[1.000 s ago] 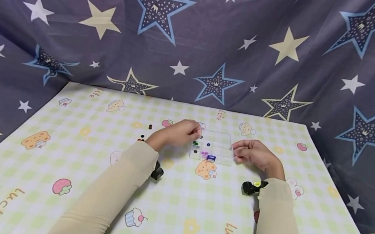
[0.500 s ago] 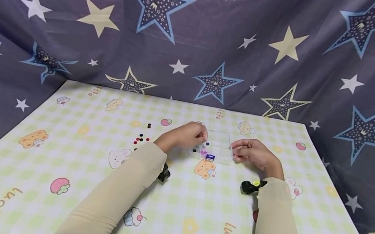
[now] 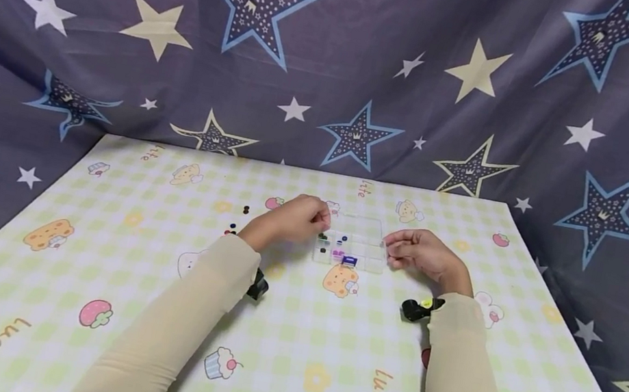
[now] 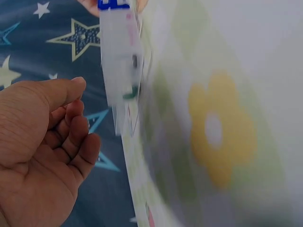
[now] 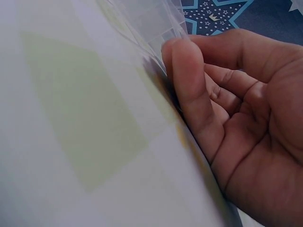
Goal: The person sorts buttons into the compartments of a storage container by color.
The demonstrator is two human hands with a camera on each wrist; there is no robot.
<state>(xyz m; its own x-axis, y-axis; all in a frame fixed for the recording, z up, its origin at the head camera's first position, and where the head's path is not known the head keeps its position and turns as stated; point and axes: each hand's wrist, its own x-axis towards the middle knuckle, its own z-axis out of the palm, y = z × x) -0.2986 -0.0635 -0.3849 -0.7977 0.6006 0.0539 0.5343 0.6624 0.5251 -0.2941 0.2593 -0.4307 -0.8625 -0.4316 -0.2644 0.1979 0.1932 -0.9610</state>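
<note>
The box sat toward the surface's far edge; my right hand pinched its right wall; my left hand curled by its far-left corner, whether empty I couldn't tell; I judged it light, stiff, slick, best held by opposite walls.

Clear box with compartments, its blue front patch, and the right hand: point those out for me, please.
Clear box [image 3: 372,264]: head view, on a bare front compartment at its right.
Blue front patch [image 3: 349,261]: head view, on its middle.
Right hand [image 5: 253,125]: right wrist view, on the palm.
</note>
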